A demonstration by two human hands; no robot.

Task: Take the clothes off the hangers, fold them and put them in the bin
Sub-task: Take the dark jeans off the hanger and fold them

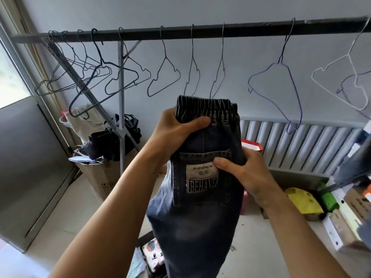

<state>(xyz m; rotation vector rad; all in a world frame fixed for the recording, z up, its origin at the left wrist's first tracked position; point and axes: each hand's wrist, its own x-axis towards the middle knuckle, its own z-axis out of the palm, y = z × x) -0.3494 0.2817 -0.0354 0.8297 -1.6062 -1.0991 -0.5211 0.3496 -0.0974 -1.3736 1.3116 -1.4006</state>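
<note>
**Folding step: jeans held lengthwise below the rail**

Forearms rise from the lower corners toward a pair of dark blue denim jeans (200,197) with a ribbed elastic waistband and a pale "BEHAVE" patch on the back pocket. My left hand (176,131) is clamped just under the waistband, thumb across the front; my right hand (247,175) pinches the pocket edge, thumb on the patch. I hold the jeans upright, already doubled leg on leg, legs hanging toward the floor. Behind them, bare wire hangers (164,77) hang along the black metal rail (200,31); no clothes remain on those in view. I judge the fold half done: next, bring the legs up to the waistband. The bin cannot be identified with certainty.
</note>
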